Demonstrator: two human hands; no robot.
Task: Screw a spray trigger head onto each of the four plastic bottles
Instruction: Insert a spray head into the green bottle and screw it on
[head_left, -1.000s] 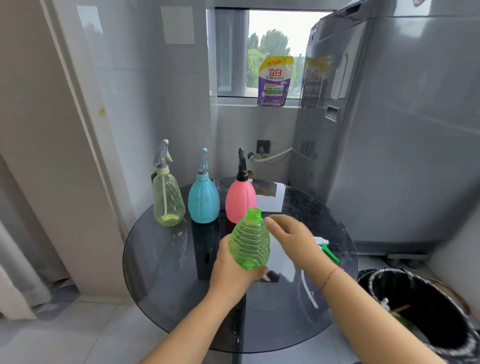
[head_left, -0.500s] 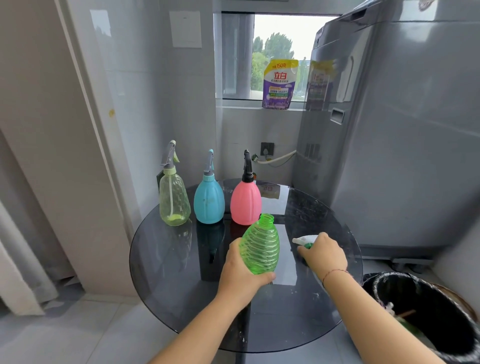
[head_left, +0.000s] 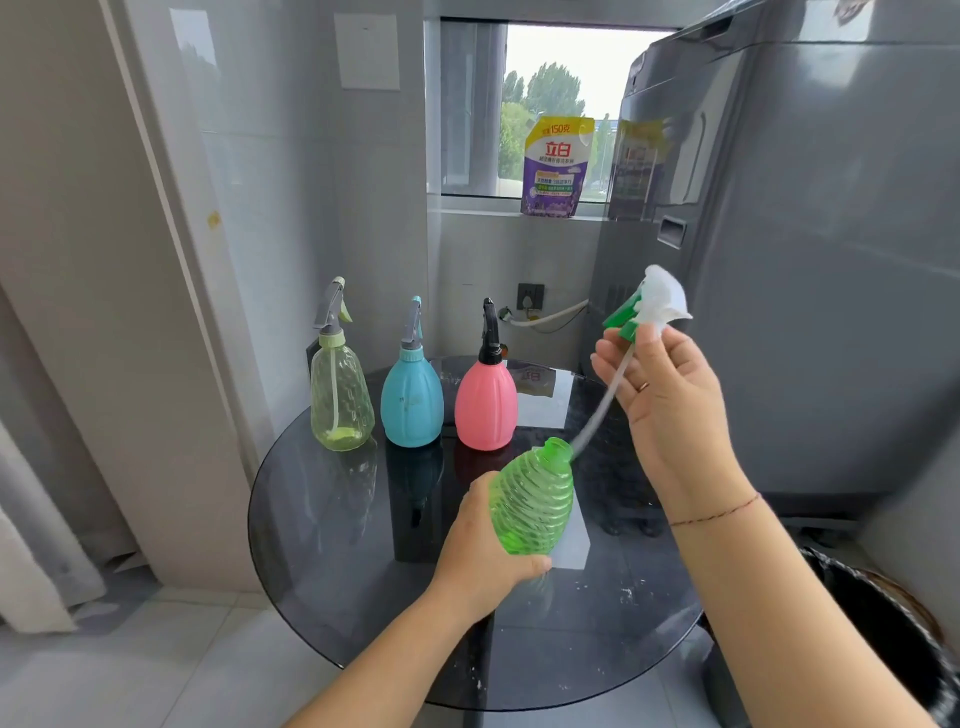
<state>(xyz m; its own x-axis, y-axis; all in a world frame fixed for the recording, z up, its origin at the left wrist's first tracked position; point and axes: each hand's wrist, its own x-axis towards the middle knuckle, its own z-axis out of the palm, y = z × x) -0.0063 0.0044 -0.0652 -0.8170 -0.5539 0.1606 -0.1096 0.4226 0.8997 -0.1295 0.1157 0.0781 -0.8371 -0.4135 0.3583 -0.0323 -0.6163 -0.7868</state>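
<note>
My left hand (head_left: 485, 558) grips a ribbed green bottle (head_left: 530, 499), tilted with its open neck pointing up and right. My right hand (head_left: 660, 400) holds a white and green spray trigger head (head_left: 655, 301) raised above the bottle. The head's clear dip tube (head_left: 602, 402) slants down, and its end sits at the bottle's mouth. At the back of the round dark glass table (head_left: 332, 571) stand a yellow-green bottle (head_left: 340, 395), a blue bottle (head_left: 412, 402) and a pink bottle (head_left: 485, 405), each with a trigger head on top.
A grey washing machine (head_left: 810, 260) stands close on the right. A black-lined bin (head_left: 893, 649) sits at lower right. A detergent pouch (head_left: 556, 166) rests on the window sill. A tiled wall lies to the left of the table.
My right hand picked the trigger head up off the table and lifted it high. The dip tube now reaches the green bottle's mouth. My left hand tilted the bottle rightward.
</note>
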